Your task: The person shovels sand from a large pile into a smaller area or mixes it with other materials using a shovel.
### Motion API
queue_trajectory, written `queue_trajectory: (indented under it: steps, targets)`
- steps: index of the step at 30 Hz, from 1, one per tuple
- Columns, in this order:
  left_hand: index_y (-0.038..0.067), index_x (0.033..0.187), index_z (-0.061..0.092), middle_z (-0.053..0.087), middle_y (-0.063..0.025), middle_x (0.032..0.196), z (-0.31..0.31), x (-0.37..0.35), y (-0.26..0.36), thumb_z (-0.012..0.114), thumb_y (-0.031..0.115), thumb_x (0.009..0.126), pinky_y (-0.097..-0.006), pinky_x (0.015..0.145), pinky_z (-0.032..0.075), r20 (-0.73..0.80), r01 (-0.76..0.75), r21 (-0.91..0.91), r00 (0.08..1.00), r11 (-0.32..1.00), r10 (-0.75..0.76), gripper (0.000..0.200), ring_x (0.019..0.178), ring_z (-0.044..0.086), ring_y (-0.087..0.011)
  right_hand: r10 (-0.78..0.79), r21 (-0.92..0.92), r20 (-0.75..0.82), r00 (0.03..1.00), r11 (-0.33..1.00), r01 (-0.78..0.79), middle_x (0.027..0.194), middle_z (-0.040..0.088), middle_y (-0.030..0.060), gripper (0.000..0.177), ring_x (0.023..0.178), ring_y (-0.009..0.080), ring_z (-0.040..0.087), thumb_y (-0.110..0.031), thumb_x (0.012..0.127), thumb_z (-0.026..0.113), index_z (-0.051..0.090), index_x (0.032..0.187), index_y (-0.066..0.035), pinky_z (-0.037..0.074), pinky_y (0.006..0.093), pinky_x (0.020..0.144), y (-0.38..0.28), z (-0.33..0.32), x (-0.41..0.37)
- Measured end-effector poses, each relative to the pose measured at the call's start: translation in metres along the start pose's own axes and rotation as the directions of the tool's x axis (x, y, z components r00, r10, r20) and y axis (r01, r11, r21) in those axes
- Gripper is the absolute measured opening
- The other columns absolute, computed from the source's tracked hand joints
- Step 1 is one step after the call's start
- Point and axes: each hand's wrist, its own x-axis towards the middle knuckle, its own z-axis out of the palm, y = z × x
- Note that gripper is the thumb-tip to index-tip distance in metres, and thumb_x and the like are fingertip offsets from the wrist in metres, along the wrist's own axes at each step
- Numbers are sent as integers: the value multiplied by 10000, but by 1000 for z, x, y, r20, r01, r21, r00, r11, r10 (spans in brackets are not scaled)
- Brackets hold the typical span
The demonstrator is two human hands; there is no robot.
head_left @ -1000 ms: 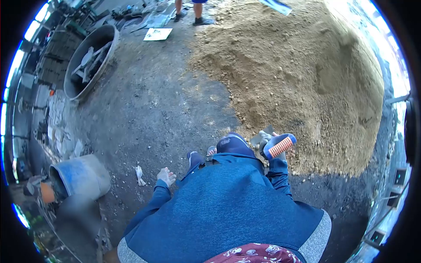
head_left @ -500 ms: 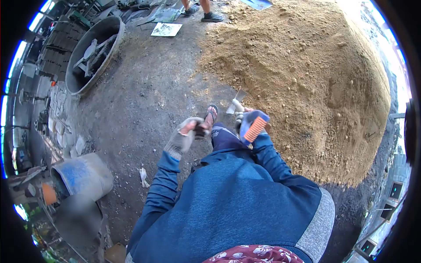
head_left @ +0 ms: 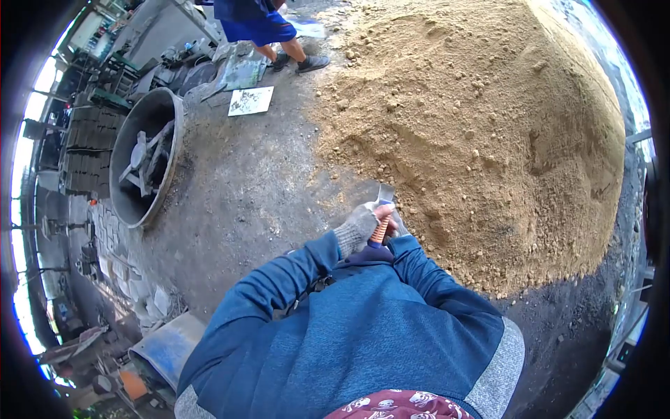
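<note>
A scraper [head_left: 380, 229] with a ribbed orange and blue handle stands in front of my body, its short metal blade [head_left: 385, 192] pointing away from me. In a grey knit glove with bare fingertips, my left hand [head_left: 361, 221] is closed at the scraper, its thumb across the upper handle. My right hand [head_left: 400, 223], also gloved, is curled close against the other side of the handle. Most of its fingers are hidden behind the scraper and my left hand, so what it grips cannot be made out.
A large sand heap [head_left: 460, 160] rises ahead and to the right. On the left are a round tub [head_left: 178, 133] with a paddle frame inside and a blue-stained drum [head_left: 167, 346]. A person in blue shorts [head_left: 258, 28] stands beyond a spotted white sheet [head_left: 251, 101].
My left hand has come rightward from apart and closed at the scraper beside my right hand. The scraper now points forward. My view has tilted up, showing more of the other person.
</note>
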Motion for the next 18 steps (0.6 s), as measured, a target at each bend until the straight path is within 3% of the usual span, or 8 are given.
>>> queue_trajectory:
  steps: [5, 7, 9, 12, 14, 15, 16, 18]
  targets:
    - [-21, 874, 605, 587, -59, 593, 26, 41, 15, 691, 212, 831, -285, 469, 502, 66, 58, 336, 994, 940, -84, 252, 503, 595, -143, -203, -1, -222, 954, 978, 208, 789, 551, 55, 291, 683, 213, 543, -385, 955, 488, 516, 959, -95, 470, 337, 631, -19, 26, -5]
    - [-131, 1194, 482, 546, -362, 1065, 30, 67, -24, 733, 506, 734, -460, 938, 422, 191, -189, 858, 981, 477, 45, 825, 975, 587, -386, -321, -78, -383, 866, 946, 316, 741, 535, 37, 307, 626, 188, 523, -413, 952, 494, 508, 940, -107, 456, 316, 577, -21, 43, -11]
    - [-118, 1131, 469, 522, -315, 1095, 35, 44, -13, 740, 471, 737, -408, 925, 414, 326, -351, 872, 936, 342, 131, 759, 981, 567, -359, -439, -223, -544, 715, 897, 381, 694, 520, 19, 324, 569, 163, 504, -441, 950, 501, 500, 920, -119, 441, 295, 522, -22, 69, -16]
    - [-50, 995, 501, 570, -167, 890, 27, -2, 60, 733, 379, 787, -355, 769, 455, 597, -558, 590, 788, 583, 149, 530, 845, 574, -246, -555, -348, -662, 504, 823, 449, 623, 497, -9, 352, 483, 126, 475, -484, 946, 510, 487, 891, -137, 420, 264, 441, -27, 88, -9]
    - [-29, 1001, 528, 569, -128, 803, 7, -34, 122, 713, 339, 822, -343, 722, 452, 650, -499, 455, 752, 738, 108, 449, 792, 569, -204, -558, -182, -693, 457, 749, 637, 602, 493, -16, 379, 466, 114, 482, -509, 937, 521, 484, 879, -136, 420, 253, 421, -31, 59, 17]
    - [6, 1026, 580, 570, -64, 724, -10, -43, 141, 664, 295, 874, -287, 613, 455, 622, -323, 458, 782, 828, -38, 338, 653, 556, -127, -649, -360, -690, 320, 692, 626, 601, 494, 0, 432, 496, 139, 507, -550, 911, 530, 475, 852, -126, 438, 266, 449, -37, 44, 31]
    - [5, 1091, 590, 573, -21, 700, -31, -47, 161, 652, 308, 887, -231, 537, 463, 586, -135, 430, 793, 892, -163, 370, 552, 545, -75, -580, -169, -673, 459, 725, 668, 605, 506, 36, 489, 527, 200, 519, -586, 892, 511, 473, 850, -100, 466, 335, 491, -51, 25, 32]
    - [3, 1062, 593, 576, -23, 692, -80, -53, 188, 633, 366, 890, -225, 497, 486, 490, -25, 303, 862, 953, -133, 404, 523, 562, -88, -607, -87, -675, 420, 631, 771, 628, 521, 81, 400, 563, 271, 513, -462, 869, 505, 481, 789, -71, 480, 444, 579, -80, -15, 55]
